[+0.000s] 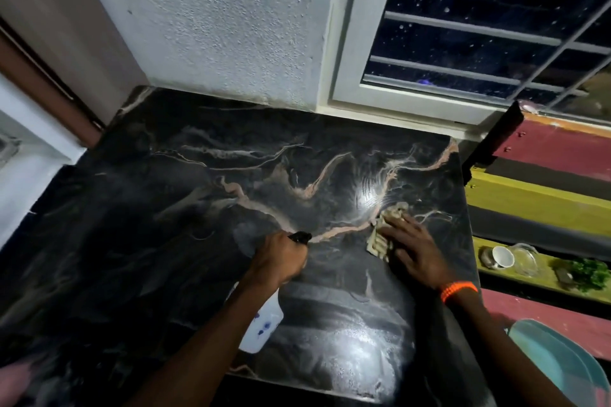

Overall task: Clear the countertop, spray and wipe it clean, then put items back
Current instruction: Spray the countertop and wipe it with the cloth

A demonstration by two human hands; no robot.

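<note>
- Wiping and spraying go on together, so I judge the task at its middle step: the countertop (185, 195) carries no loose items, wet sheen shows near its front edge and right of centre, and the putting back is not yet done.
- Left hand (281, 258), near the middle of the countertop, is curled round the neck of one spray bottle (263, 324); its black nozzle (301, 236) points away toward the back edge, and the white body lies under the forearm.
- Right hand (411, 251), close to the right edge, lies flat with fingers spread, pressing one pale cloth (383, 235) onto the surface.
- One orange bead bracelet (458, 289) sits on that wrist.
- Off the right edge, on a painted bench (529, 195), wait one white cup (502, 256), one glass dish (527, 259) and one green bunch (587, 274), likely the items to return.
- One teal plate (558, 360) shows at the near right corner.
- One barred window (479, 26) stands beyond the back edge.
</note>
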